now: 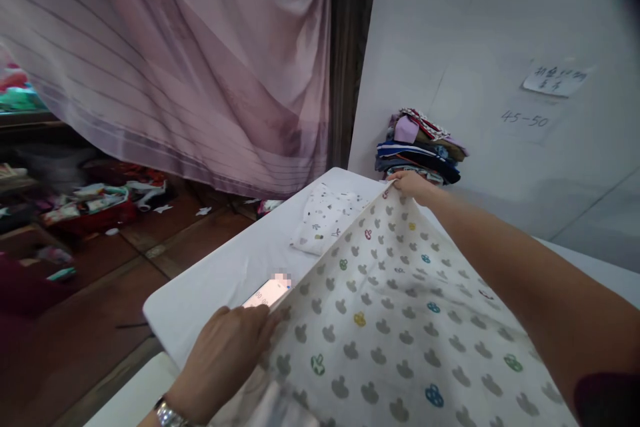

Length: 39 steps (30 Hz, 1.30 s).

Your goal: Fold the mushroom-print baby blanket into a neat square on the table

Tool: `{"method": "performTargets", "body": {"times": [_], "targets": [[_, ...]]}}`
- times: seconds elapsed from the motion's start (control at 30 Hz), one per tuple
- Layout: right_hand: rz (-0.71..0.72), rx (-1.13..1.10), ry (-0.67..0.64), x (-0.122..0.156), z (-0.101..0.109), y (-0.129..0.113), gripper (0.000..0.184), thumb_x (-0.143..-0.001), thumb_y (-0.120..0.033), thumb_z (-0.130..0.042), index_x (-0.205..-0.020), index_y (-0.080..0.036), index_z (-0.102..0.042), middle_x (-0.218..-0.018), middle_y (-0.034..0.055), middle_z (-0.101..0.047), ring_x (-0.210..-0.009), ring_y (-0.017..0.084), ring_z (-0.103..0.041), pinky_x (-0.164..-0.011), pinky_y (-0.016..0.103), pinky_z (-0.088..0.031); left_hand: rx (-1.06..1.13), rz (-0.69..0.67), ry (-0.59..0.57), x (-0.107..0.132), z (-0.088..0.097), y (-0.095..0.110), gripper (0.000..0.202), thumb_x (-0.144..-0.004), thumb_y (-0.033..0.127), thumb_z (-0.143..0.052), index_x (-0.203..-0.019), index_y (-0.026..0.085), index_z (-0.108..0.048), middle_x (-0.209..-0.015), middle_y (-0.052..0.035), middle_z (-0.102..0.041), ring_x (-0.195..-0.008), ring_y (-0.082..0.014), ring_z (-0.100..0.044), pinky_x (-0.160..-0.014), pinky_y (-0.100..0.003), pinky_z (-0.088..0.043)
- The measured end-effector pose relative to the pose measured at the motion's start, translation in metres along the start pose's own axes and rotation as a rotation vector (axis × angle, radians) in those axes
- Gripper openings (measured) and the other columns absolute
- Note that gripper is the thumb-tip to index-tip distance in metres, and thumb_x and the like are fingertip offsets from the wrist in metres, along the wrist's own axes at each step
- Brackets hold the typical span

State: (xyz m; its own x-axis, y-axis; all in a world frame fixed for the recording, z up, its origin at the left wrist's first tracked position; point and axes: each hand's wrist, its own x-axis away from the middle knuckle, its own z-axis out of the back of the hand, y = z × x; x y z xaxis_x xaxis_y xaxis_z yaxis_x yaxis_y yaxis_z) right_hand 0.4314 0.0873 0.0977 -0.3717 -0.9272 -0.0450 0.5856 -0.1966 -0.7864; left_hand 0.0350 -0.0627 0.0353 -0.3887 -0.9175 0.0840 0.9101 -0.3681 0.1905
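Note:
A cream cloth printed with grey, green, blue and yellow apple shapes [400,320] lies spread over a white table [220,273]. My left hand [230,353], a watch on its wrist, is closed on the cloth's near left edge. My right hand [407,183] reaches far out and pinches the cloth's far corner, next to a stack of folded clothes [420,147]. A small folded white garment with tiny prints [325,217] rests on the table beyond the cloth. A pink phone or card [267,293] lies just past my left hand.
The white wall [500,47] carries a paper note [555,80] and the writing "45-50". A pink striped curtain [200,67] hangs at the left. Clutter and clothes [95,203] lie on the brown wooden floor [100,293].

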Motion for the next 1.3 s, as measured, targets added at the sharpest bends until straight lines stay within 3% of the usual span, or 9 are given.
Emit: {"method": "performTargets", "body": {"times": [0.27, 0.4, 0.53, 0.6, 0.7, 0.8, 0.93, 1.1, 1.3], "targets": [[-0.020, -0.045, 0.076, -0.013, -0.017, -0.009, 0.033, -0.074, -0.006, -0.045, -0.102, -0.013, -0.062, -0.070, 0.0041, -0.061, -0.046, 0.007, -0.047, -0.042, 0.017, -0.036, 0.375, 0.098, 0.003, -0.001, 0.005, -0.005, 0.040, -0.086, 0.045, -0.030, -0.082, 0.025, -0.063, -0.085, -0.0026, -0.065, -0.073, -0.0184, -0.060, -0.065, -0.026, -0.037], [0.046, -0.148, 0.008, -0.011, -0.020, -0.012, 0.038, -0.073, -0.006, -0.044, -0.106, -0.012, -0.060, -0.071, 0.0033, -0.061, -0.049, 0.007, -0.049, -0.044, 0.016, -0.038, 0.530, 0.126, -0.143, -0.013, 0.006, -0.007, 0.035, -0.080, 0.045, -0.042, -0.098, 0.026, -0.065, -0.087, -0.0025, -0.068, -0.076, -0.0197, -0.061, -0.066, -0.025, -0.039], [0.121, -0.171, -0.109, -0.004, -0.017, -0.008, 0.035, -0.070, -0.007, -0.047, -0.101, -0.012, -0.062, -0.075, 0.0030, -0.063, -0.056, 0.008, -0.053, -0.051, 0.017, -0.042, 0.484, 0.008, -0.286, -0.023, 0.002, -0.008, 0.029, -0.075, 0.042, -0.047, -0.075, 0.023, -0.068, -0.072, -0.0012, -0.067, -0.065, -0.0170, -0.058, -0.054, -0.022, -0.035], [0.145, -0.127, -0.142, -0.003, -0.014, -0.004, 0.033, -0.067, -0.005, -0.048, -0.095, -0.012, -0.064, -0.078, 0.0030, -0.065, -0.062, 0.009, -0.055, -0.058, 0.017, -0.044, 0.349, 0.022, -0.249, -0.026, 0.000, -0.010, 0.033, -0.077, 0.037, -0.042, -0.058, 0.020, -0.063, -0.060, -0.0015, -0.062, -0.058, -0.0154, -0.055, -0.051, -0.022, -0.031], [0.161, 0.011, -0.120, -0.003, -0.011, 0.005, 0.034, -0.068, -0.004, -0.045, -0.093, -0.014, -0.066, -0.083, 0.0029, -0.066, -0.071, 0.011, -0.058, -0.066, 0.019, -0.045, 0.246, 0.131, -0.112, -0.026, 0.002, -0.019, 0.039, -0.082, 0.039, -0.034, -0.060, 0.021, -0.060, -0.058, -0.0010, -0.061, -0.055, -0.0143, -0.054, -0.052, -0.023, -0.032], [0.170, 0.224, -0.085, -0.005, -0.011, 0.013, 0.034, -0.070, -0.004, -0.045, -0.094, -0.015, -0.067, -0.089, 0.0038, -0.067, -0.078, 0.014, -0.059, -0.073, 0.022, -0.044, 0.245, 0.196, 0.084, -0.020, 0.005, -0.029, 0.040, -0.082, 0.048, -0.033, -0.070, 0.023, -0.062, -0.070, -0.0009, -0.063, -0.067, -0.0155, -0.057, -0.057, -0.023, -0.036], [0.244, 0.418, -0.024, -0.010, -0.017, 0.017, 0.035, -0.071, -0.002, -0.045, -0.094, -0.016, -0.067, -0.095, 0.0047, -0.067, -0.088, 0.016, -0.059, -0.080, 0.023, -0.043, 0.326, 0.102, 0.268, -0.004, 0.002, -0.028, 0.036, -0.081, 0.047, -0.038, -0.065, 0.022, -0.058, -0.085, -0.0012, -0.061, -0.071, -0.0132, -0.056, -0.058, -0.020, -0.040], [0.237, 0.446, 0.062, -0.012, -0.032, 0.014, 0.035, -0.073, -0.004, -0.045, -0.098, -0.017, -0.066, -0.092, 0.0058, -0.067, -0.085, 0.018, -0.060, -0.077, 0.024, -0.044, 0.543, -0.052, 0.280, 0.008, -0.004, -0.011, 0.031, -0.082, 0.044, -0.040, -0.068, 0.021, -0.054, -0.077, -0.0005, -0.058, -0.061, -0.0109, -0.053, -0.058, -0.018, -0.043], [0.306, 0.503, 0.052, -0.014, -0.037, 0.013, 0.035, -0.071, -0.005, -0.048, -0.098, -0.018, -0.066, -0.099, 0.0044, -0.065, -0.092, 0.017, -0.058, -0.080, 0.022, -0.043, 0.641, 0.022, 0.336, 0.015, -0.004, -0.020, 0.030, -0.080, 0.046, -0.045, -0.067, 0.021, -0.055, -0.074, 0.0003, -0.057, -0.062, -0.0112, -0.052, -0.054, -0.017, -0.042]]}}
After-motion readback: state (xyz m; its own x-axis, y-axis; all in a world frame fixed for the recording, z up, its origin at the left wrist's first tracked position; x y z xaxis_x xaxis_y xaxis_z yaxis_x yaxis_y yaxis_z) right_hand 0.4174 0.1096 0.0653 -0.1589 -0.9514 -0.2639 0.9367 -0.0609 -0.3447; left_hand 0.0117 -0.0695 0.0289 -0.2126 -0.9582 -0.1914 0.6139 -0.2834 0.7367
